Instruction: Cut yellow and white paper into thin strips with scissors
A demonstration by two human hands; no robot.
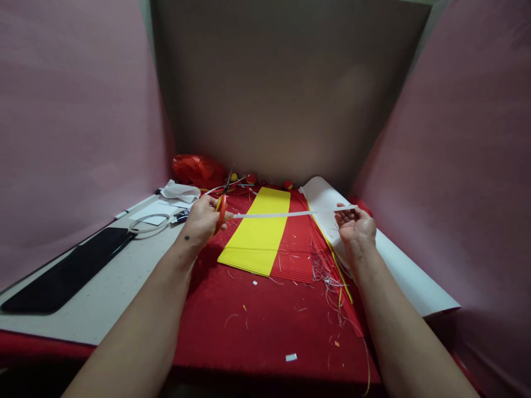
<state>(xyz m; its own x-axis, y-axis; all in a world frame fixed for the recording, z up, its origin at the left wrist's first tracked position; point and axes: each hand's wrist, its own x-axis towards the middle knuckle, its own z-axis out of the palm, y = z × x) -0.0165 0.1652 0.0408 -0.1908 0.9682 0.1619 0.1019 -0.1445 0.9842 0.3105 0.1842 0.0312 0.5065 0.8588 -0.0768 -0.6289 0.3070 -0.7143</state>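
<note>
A narrow white strip (269,215) is stretched nearly level between my two hands. My left hand (202,221) pinches its left end and also has scissors (223,207) hooked on the fingers, red-and-yellow handles down and dark blades pointing up and away. At the strip's other end, my right hand (357,225) grips it between thumb and fingers, palm partly turned up. Below the strip lies a ribbed yellow sheet (259,237), with a ribbed red sheet (292,251) along its right side. What the strip is made of I cannot tell.
Loose threads (329,282) and small scraps lie on the red cloth (249,337). A rolled white sheet (398,260) stands at right. To the left are a black flat object (68,271) and a pale board (95,301). A red plastic bag (199,169) sits at the back.
</note>
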